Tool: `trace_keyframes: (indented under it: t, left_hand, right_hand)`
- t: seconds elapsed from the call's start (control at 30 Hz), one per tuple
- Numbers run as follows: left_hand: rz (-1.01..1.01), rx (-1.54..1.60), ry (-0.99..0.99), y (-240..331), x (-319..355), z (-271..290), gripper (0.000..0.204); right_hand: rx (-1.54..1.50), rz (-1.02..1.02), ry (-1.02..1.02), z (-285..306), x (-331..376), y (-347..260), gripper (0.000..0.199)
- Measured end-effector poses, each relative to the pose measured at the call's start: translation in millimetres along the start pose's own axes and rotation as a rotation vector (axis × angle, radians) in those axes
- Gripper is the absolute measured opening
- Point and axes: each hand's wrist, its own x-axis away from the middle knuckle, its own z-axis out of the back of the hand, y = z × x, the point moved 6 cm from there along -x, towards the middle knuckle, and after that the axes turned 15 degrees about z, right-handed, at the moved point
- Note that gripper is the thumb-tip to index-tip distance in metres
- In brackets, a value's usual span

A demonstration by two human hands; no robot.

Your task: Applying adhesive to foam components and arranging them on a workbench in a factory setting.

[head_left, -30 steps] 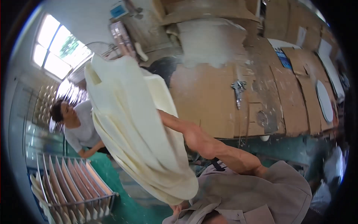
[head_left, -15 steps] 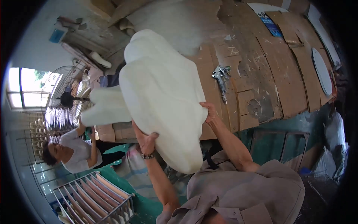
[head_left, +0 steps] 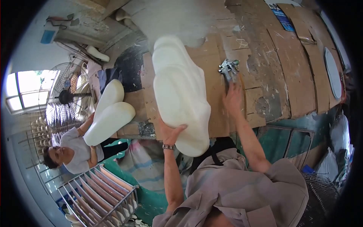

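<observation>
A large cream-white moulded piece (head_left: pixel 181 102), rounded like foam padding and apparently overlapping a second such shape at its far end, lies lengthwise over the cardboard-covered table. My left hand (head_left: pixel 171 133) grips its near left edge, thumb on top and fingers hidden beneath. To its right, a silver spray gun (head_left: pixel 228 69) lies on the cardboard with an orange-brown hose. My right hand (head_left: pixel 233 99) reaches to the gun's handle, fingers stretched out and slightly blurred; no grip around the handle is visible.
At left a co-worker (head_left: pixel 73 149) holds two more cream pieces (head_left: pixel 110 120) beside a wire-guard fan (head_left: pixel 66 96). A metal rack (head_left: pixel 109 210) with upright panels stands lower left. A white oval sheet (head_left: pixel 332 73) lies at the table's right. Pale mist (head_left: pixel 170 19) hangs over the far side.
The cream piece has gone from raised and tilted to lower on the table. My right hand has left its edge and moved right to the spray gun. The co-worker's pieces have swung apart from mine.
</observation>
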Motion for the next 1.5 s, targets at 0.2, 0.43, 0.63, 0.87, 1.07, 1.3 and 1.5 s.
trace_keyframes:
  t: [0.2, 0.43, 0.63, 0.87, 1.07, 1.3, 1.5]
  left_hand:
    - [-0.106, 0.075, -0.020, -6.2, -4.6, -1.0, 0.113]
    - [-0.150, 0.079, -0.025, -8.3, -1.2, 1.1, 0.122]
    - [-0.171, 0.056, 0.014, -8.3, 11.4, 25.0, 0.125]
    - [-0.229, 0.087, -0.041, -20.3, 8.4, 25.8, 0.124]
    - [-0.312, 0.066, -0.039, -56.1, 23.7, 34.4, 0.119]
    - [0.242, 0.494, -0.464, -228.5, 85.0, -17.4, 0.075]
    - [0.354, 0.713, -0.395, -253.6, 116.1, -39.1, 0.046]
  right_hand:
    - [0.037, -0.037, -0.271, -64.6, -10.8, 71.3, 0.051]
    - [-0.112, -0.301, -0.126, 23.0, 3.8, 75.8, 0.040]
    - [-0.405, -0.296, 0.199, 190.0, 106.8, -46.9, 0.026]
    - [-0.308, -0.310, 0.026, 268.7, 221.7, -121.2, 0.016]
    - [-0.364, -0.102, 0.211, 333.7, 244.4, -226.7, 0.019]
    - [-0.842, -0.274, 0.154, 372.6, 266.5, -282.8, 0.067]
    - [-0.784, -0.146, 0.002, 394.7, 288.5, -288.1, 0.061]
